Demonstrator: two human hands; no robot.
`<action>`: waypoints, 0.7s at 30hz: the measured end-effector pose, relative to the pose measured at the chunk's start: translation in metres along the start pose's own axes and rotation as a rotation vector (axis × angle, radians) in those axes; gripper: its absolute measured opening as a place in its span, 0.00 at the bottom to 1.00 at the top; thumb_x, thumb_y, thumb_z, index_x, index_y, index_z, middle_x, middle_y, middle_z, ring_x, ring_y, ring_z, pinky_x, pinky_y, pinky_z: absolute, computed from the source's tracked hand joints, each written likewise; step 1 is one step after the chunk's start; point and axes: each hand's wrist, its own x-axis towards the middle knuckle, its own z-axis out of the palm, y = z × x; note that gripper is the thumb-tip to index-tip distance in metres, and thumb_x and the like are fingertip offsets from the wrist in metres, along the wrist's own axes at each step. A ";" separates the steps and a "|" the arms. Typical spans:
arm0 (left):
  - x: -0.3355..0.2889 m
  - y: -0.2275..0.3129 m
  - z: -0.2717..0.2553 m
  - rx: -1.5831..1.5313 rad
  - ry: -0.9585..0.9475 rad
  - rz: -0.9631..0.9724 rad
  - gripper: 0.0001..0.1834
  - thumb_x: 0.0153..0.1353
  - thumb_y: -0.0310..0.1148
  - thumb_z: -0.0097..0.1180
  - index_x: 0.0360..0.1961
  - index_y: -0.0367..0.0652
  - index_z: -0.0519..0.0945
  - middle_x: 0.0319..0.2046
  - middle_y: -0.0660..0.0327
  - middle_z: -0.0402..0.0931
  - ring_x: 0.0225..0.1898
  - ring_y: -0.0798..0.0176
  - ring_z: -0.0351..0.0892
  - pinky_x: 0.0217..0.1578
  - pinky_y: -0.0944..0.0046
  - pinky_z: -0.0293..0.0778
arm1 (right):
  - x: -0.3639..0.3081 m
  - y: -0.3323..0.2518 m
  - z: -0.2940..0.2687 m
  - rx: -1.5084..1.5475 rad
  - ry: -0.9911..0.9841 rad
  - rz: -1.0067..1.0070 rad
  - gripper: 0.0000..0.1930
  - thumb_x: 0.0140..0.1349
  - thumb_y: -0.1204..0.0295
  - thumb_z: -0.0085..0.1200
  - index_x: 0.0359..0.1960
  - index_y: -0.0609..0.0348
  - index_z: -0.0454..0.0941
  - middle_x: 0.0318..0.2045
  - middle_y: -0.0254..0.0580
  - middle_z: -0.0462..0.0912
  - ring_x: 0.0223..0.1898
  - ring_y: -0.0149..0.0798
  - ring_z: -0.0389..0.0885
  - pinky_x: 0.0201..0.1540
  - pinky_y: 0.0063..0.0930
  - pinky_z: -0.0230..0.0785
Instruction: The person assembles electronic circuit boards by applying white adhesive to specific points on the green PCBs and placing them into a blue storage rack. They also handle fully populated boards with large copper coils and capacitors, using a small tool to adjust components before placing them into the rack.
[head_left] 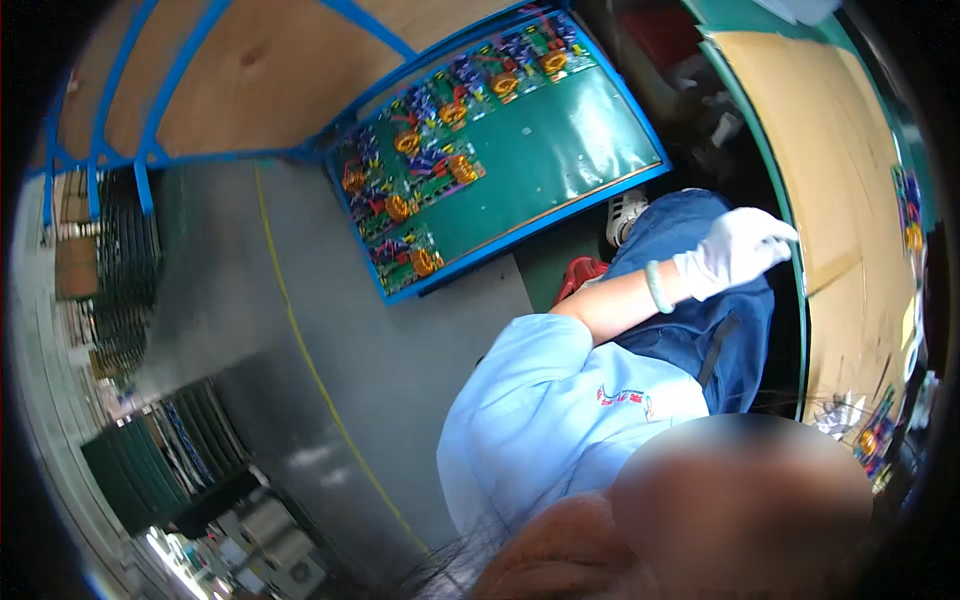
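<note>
My left hand (735, 250), in a white glove with a pale green bangle above the wrist, hovers over my blue trousers (690, 225). Its fingers point right, loosely bent and apart, close to the green edge of the workbench (845, 150); nothing shows in them. I cannot tell whether they touch that edge. Tan cardboard covers the bench. One circuit board (908, 210) with an orange coil lies at the bench's far right, and another board (876, 440) lies lower down. My right hand is out of sight.
On my left, a blue-framed cart shelf (570, 140) with a green mat bears several circuit boards (425, 262) with orange ring coils. A yellow line (300, 340) crosses the grey floor. Dark racks (160, 460) stand farther left. A red stool part (580, 275) shows beside my leg.
</note>
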 end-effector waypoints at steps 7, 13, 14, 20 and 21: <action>0.019 0.034 0.071 -0.048 -0.414 0.272 0.03 0.54 0.29 0.62 0.30 0.46 0.85 0.27 0.58 0.83 0.30 0.53 0.82 0.35 0.59 0.76 | -0.060 -0.018 -0.029 -0.040 0.306 -0.015 0.21 0.67 0.80 0.40 0.61 0.66 0.69 0.59 0.44 0.75 0.61 0.38 0.71 0.65 0.32 0.59; 0.013 0.007 0.112 0.007 -0.613 0.094 0.11 0.65 0.27 0.51 0.26 0.39 0.81 0.19 0.60 0.81 0.20 0.59 0.79 0.24 0.60 0.74 | -0.095 0.045 -0.086 -0.563 0.564 -0.057 0.15 0.66 0.73 0.52 0.53 0.61 0.77 0.47 0.42 0.82 0.51 0.35 0.79 0.55 0.26 0.68; 0.012 -0.007 0.117 0.190 -0.648 0.276 0.15 0.66 0.30 0.52 0.22 0.38 0.79 0.16 0.60 0.79 0.17 0.62 0.76 0.21 0.61 0.71 | -0.104 0.044 -0.092 -0.600 0.631 -0.024 0.15 0.63 0.73 0.55 0.52 0.58 0.78 0.47 0.42 0.82 0.49 0.39 0.80 0.53 0.27 0.70; 0.020 0.007 0.130 0.079 -0.555 -0.538 0.29 0.67 0.43 0.54 0.10 0.37 0.73 0.09 0.58 0.72 0.12 0.69 0.69 0.17 0.68 0.64 | -0.108 0.060 -0.132 -0.788 0.848 -0.020 0.17 0.59 0.71 0.60 0.52 0.53 0.79 0.44 0.41 0.83 0.48 0.43 0.80 0.51 0.31 0.72; 0.020 0.006 0.130 0.096 -0.571 -0.528 0.29 0.67 0.43 0.54 0.11 0.37 0.73 0.09 0.58 0.72 0.13 0.69 0.69 0.17 0.68 0.64 | -0.110 0.069 -0.142 -0.885 0.828 -0.005 0.23 0.57 0.65 0.62 0.56 0.52 0.76 0.49 0.45 0.80 0.51 0.47 0.78 0.55 0.34 0.70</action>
